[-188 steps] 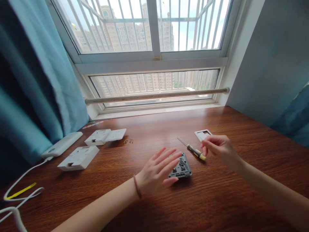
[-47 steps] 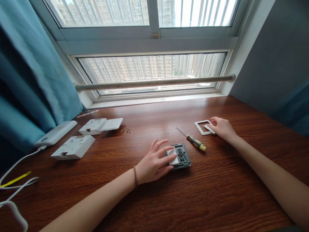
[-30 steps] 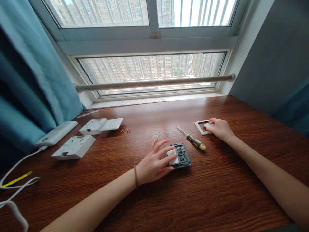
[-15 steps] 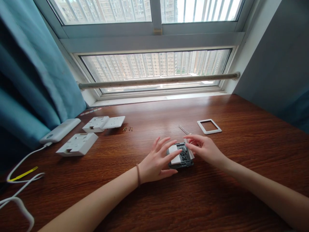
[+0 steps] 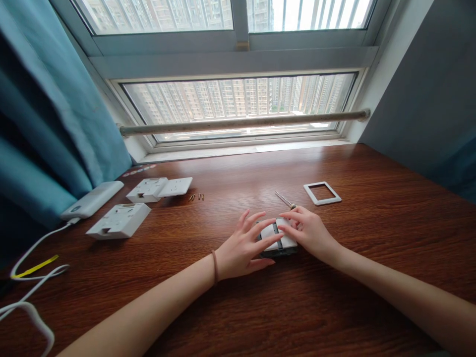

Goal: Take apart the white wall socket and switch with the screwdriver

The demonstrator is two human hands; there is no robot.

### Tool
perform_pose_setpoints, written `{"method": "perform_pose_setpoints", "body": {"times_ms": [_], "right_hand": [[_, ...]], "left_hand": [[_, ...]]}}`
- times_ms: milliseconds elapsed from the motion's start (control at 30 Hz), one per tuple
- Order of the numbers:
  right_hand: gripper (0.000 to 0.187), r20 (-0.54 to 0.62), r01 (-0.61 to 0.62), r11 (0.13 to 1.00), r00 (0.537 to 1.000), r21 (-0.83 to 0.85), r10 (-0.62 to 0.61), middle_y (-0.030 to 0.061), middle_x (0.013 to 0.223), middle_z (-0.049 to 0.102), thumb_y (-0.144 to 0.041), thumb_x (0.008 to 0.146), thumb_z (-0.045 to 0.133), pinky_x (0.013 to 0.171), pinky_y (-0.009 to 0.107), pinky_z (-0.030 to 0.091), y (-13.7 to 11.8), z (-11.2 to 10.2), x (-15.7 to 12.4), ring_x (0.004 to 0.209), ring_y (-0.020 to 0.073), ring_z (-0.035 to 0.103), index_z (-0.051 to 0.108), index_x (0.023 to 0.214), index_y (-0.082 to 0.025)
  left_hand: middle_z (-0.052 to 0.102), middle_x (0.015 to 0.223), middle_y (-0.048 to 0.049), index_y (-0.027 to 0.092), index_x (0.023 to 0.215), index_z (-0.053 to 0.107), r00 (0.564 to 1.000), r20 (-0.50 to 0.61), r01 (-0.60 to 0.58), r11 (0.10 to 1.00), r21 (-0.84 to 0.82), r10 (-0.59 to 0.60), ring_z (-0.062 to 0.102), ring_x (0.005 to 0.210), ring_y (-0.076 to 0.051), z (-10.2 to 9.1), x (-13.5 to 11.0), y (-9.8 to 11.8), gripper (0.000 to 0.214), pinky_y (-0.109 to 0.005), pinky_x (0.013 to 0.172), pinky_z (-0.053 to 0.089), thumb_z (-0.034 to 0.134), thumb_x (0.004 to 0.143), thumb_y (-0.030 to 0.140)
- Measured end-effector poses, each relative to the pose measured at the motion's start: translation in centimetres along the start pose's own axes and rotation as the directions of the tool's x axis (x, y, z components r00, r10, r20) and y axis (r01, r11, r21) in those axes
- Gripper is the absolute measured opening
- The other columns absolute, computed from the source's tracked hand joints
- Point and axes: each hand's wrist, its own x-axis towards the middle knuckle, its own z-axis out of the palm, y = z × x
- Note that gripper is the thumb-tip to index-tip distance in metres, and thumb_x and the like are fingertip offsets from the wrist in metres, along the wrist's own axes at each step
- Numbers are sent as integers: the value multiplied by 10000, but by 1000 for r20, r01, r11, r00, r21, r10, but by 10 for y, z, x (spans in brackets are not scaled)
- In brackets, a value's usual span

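Observation:
A wall switch with a dark grey base lies on the table between my hands. Its left half carries a white rocker key. Another white rocker key lies flat over the right half, with a dark strip showing between the two. My right hand pinches that right key by its upper edge. Spread out, the fingers of my left hand reach across the switch and hide part of it. Just beyond my right hand lies a screwdriver, its handle mostly hidden.
A white square frame lies at the right. Toward the left are several brass screws, a white cover plate, two white boxes, and a white power bank with its cable. Behind stands a window with a rail.
My right hand has moved slightly left and laid the tilted right key down over the grey mechanism, which is now covered. My left hand has hardly moved.

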Motion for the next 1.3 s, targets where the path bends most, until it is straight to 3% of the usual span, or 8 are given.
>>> {"method": "perform_pose_setpoints", "body": {"times_ms": [167, 300, 400, 633, 900, 1033, 1167, 1300], "right_hand": [[295, 96, -71, 982, 994, 177, 55, 50, 889, 593, -319, 774, 582, 574, 251, 469, 5, -7, 1, 567, 107, 549, 651, 1028, -185], [463, 285, -260, 902, 945, 346, 162, 11, 707, 595, -269, 700, 635, 407, 183, 382, 8, -10, 3, 445, 68, 475, 570, 1140, -140], [480, 330, -296, 877, 928, 378, 171, -20, 602, 564, -256, 697, 632, 355, 157, 303, 7, -8, 3, 396, 48, 409, 554, 1154, -131], [425, 300, -260, 875, 944, 409, 140, -47, 513, 505, -302, 723, 627, 353, 160, 301, 12, -2, 1, 390, 57, 399, 578, 1110, -133], [323, 163, -116, 880, 986, 461, 44, 35, 978, 485, -338, 699, 665, 516, 215, 469, 17, 1, 2, 541, 51, 491, 647, 981, -182], [475, 249, -131, 888, 968, 442, 19, 33, 977, 448, -341, 639, 720, 554, 231, 496, 14, -6, 4, 641, 93, 522, 594, 1077, -209], [695, 383, -40, 926, 916, 375, -116, 41, 1043, 420, -301, 526, 805, 574, 229, 501, 14, -19, 6, 722, 117, 513, 539, 1165, -236], [616, 387, 31, 946, 908, 324, -162, 33, 1005, 445, -313, 587, 777, 590, 231, 486, 15, -25, 8, 712, 117, 499, 549, 1153, -230]], "left_hand": [[413, 1360, -101, 279, 1316, 385, 1000, 21, -10, 1000, -16, 11, 273, 1286, -327, -2, 0, 0, 551, -596, 1047, 127, 539, 808, 427], [409, 1367, -106, 275, 1321, 378, 999, 37, -13, 999, -32, 14, 284, 1287, -321, -2, 0, 1, 551, -575, 1043, 167, 534, 813, 422], [397, 1377, -104, 274, 1323, 373, 998, 56, -5, 1000, -27, 7, 267, 1299, -323, -2, 0, 1, 538, -576, 1039, 175, 513, 825, 424], [382, 1383, -112, 267, 1327, 366, 997, 77, 9, 997, -79, -3, 247, 1312, -329, -2, 0, 1, 546, -574, 1045, 198, 515, 825, 424], [263, 1424, -194, 160, 1370, 254, 998, 32, 54, 958, -283, -46, 227, 1336, -285, -3, -3, -1, 580, -465, 1047, 320, 486, 848, 256], [319, 1390, -202, 141, 1341, 310, 999, 24, 54, 961, -271, -49, 235, 1331, -290, -1, -4, -2, 538, -474, 1050, 318, 488, 850, 270], [327, 1383, -204, 118, 1326, 338, 998, 25, 56, 965, -258, -51, 228, 1331, -287, 1, -5, -3, 525, -462, 1059, 315, 487, 852, 288], [324, 1387, -199, 116, 1323, 342, 998, 27, 55, 965, -256, -50, 220, 1334, -284, 2, -5, -2, 525, -460, 1063, 312, 486, 853, 299]]}}
